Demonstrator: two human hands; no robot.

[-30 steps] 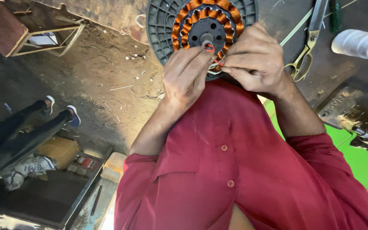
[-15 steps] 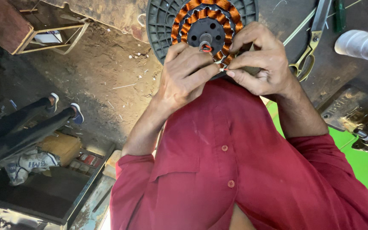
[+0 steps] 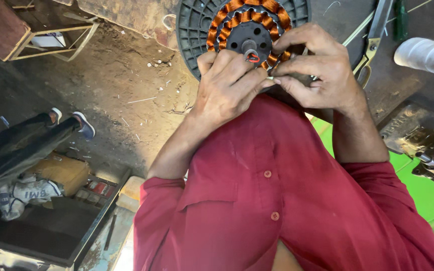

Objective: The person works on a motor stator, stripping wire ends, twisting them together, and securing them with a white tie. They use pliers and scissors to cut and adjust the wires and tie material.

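My left hand [image 3: 227, 85] and right hand [image 3: 317, 70] pinch shut on the copper-wound stator's [image 3: 249, 30] near rim, directly ahead.

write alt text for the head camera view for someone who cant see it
Two hands, left hand and right hand, pinch at the lower edge of a round black motor disc ringed with copper wire coils. The person wears a red shirt; scissors and a white thread spool lie nearby.
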